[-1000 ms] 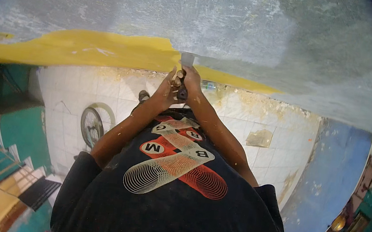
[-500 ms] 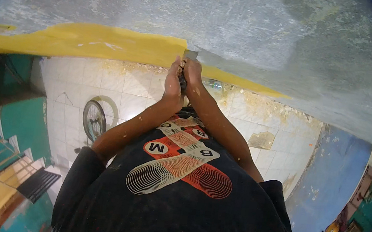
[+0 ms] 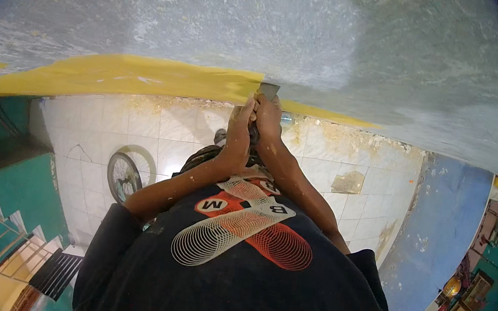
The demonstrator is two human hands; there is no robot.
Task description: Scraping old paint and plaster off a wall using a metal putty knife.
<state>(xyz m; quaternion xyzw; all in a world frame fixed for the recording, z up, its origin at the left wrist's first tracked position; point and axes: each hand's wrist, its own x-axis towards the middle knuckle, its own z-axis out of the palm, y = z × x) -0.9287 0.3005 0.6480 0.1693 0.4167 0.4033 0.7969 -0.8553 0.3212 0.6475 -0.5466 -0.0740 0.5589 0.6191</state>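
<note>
A flat grey scraper blade [image 3: 268, 89] lies against the wall at the ragged right end of a band of yellow paint [image 3: 165, 75]. My right hand [image 3: 269, 119] is closed around the scraper's handle, just behind the blade. Pressed close beside it, my left hand [image 3: 240, 130] is closed about the handle from the left. Most of the handle is hidden by both hands. Pale specks dot my forearms. Above the yellow band the wall [image 3: 247, 23] shows scuffed, bare grey.
Flakes of yellow paint [image 3: 352, 137] litter the white tiled floor [image 3: 101, 130] along the wall's foot. A bicycle wheel [image 3: 125, 177] shows at left. A blue wall [image 3: 441, 225] stands at right. Stair-like steps with a railing [image 3: 6, 230] are at lower left.
The view has shifted, so the wall's lower edge and my hands appear lower and slightly to the right. The blade remains beside the yellow edge. A shoe now shows left of my hands.
</note>
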